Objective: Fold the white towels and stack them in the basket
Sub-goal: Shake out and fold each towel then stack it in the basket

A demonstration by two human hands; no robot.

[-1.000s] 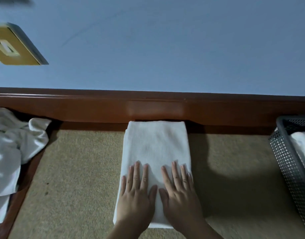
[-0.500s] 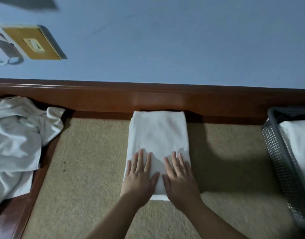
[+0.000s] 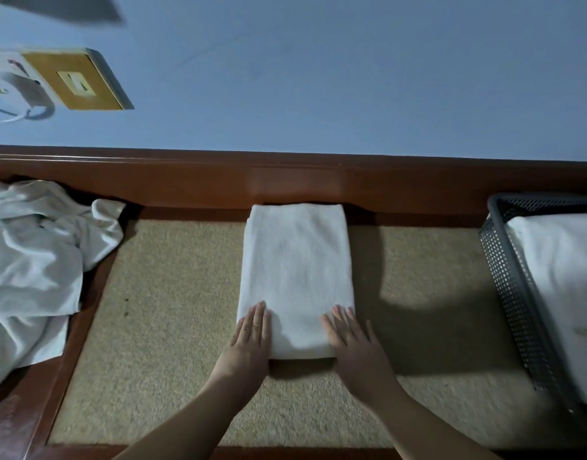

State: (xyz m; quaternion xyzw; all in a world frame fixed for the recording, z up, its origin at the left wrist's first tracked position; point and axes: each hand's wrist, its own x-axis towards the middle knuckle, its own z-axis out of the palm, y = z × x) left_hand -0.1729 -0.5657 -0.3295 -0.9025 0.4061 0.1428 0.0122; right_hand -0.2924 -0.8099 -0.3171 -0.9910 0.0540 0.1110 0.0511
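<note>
A folded white towel [image 3: 296,267] lies as a long rectangle in the middle of the beige mat [image 3: 172,310], its far end against the wooden rail. My left hand [image 3: 250,340] lies flat at the towel's near left corner, fingers straight. At the near right corner my right hand [image 3: 353,340] also lies flat with fingers straight. A grey perforated basket [image 3: 508,293] stands at the right with a folded white towel [image 3: 564,293] inside. A heap of unfolded white towels [image 3: 29,270] lies at the left.
A dark wooden rail [image 3: 285,180] runs along the far side below a blue wall. A brass switch plate [image 3: 74,83] and a white plug with a cable [image 3: 9,91] sit on the wall at upper left. Wooden framing borders the mat at left and front.
Both hands have slid apart from the middle of the towel's near end to its near left and right corners. The view has shifted, showing more of the basket and the heap.
</note>
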